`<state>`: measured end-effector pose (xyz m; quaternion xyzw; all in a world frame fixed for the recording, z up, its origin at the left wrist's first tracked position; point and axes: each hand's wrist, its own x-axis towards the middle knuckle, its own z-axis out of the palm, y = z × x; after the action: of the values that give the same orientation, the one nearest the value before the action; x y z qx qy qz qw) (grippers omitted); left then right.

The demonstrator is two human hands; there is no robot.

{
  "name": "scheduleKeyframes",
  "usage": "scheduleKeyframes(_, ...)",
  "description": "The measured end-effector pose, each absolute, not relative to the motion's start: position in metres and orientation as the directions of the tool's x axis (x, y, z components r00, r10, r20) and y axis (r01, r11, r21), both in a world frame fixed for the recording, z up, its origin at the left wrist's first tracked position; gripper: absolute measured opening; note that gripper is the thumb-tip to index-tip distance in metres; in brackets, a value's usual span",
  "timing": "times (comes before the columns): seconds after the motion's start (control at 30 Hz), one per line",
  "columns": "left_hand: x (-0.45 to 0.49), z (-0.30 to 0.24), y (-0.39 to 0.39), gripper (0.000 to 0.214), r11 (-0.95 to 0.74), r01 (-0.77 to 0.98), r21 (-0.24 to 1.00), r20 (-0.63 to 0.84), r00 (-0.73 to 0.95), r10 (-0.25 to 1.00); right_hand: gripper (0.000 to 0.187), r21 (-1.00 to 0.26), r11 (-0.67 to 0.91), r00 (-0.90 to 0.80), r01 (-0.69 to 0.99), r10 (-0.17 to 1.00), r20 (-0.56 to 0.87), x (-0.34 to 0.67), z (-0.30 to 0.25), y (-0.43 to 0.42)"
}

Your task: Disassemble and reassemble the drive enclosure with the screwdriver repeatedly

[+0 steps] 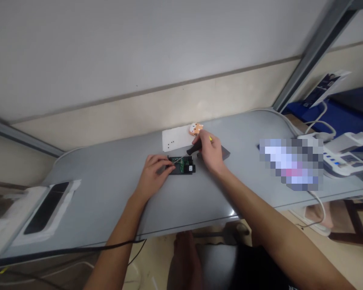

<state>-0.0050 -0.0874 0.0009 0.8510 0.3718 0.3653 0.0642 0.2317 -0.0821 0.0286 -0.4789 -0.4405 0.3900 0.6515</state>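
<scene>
A small black device with its green circuit board (182,164) exposed lies on the grey table. Its left end is between the fingers of my left hand (153,171), thumb and fingertips pinched close to the board. My right hand (211,151) grips a screwdriver (194,148) with a black handle and a bit of yellow. The thin shaft slants down to the left over the board, its tip beside my left fingertips. Whether the tip touches a screw is too small to tell. Partly behind my right hand lies a dark flat piece (226,153).
Behind the device, a white sheet (177,139) carries several tiny dark screws (171,143) and an orange-and-white animal figure (196,129). A power strip (345,165) with cables stands at right, beside a blurred-out object. At left lies a dark phone-like slab (46,208). A wall rises behind the table.
</scene>
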Motion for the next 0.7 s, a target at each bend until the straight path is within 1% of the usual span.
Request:
scheduleKeyframes(0.23,-0.006,-0.003,-0.088,0.003,-0.699,0.576,0.423,0.583,0.418,0.697,0.039,-0.975,0.189,0.325,-0.121,0.935,0.141,0.231,0.030,-0.084)
scheduleKeyframes(0.33,-0.008,-0.002,-0.088,0.005,-0.678,0.595,0.433,0.574,0.398,0.716,0.039,-0.973,0.198,0.368,-0.121,0.919,0.141,0.232,0.030,-0.082)
scheduleKeyframes(0.4,-0.007,0.001,-0.085,0.006,-0.666,0.613,0.426,0.580,0.381,0.720,0.041,-0.969,0.191,0.420,-0.155,0.901,0.110,0.234,0.029,-0.079)
scheduleKeyframes(0.5,0.004,0.016,-0.069,0.008,-0.663,0.643,0.385,0.573,0.396,0.717,0.043,-0.953,0.161,0.525,-0.257,0.851,0.003,0.238,0.027,-0.073)
scheduleKeyframes(0.57,0.018,0.029,-0.048,0.011,-0.660,0.670,0.341,0.536,0.438,0.722,0.043,-0.936,0.144,0.598,-0.320,0.797,-0.082,0.242,0.026,-0.070)
scheduleKeyframes(0.63,0.036,0.040,-0.022,0.012,-0.661,0.701,0.266,0.481,0.498,0.722,0.043,-0.931,0.141,0.667,-0.336,0.734,-0.129,0.246,0.026,-0.067)
scheduleKeyframes(0.7,0.053,0.044,0.005,0.013,-0.641,0.742,0.197,0.409,0.532,0.741,0.044,-0.937,0.141,0.719,-0.320,0.680,-0.143,0.250,0.025,-0.065)
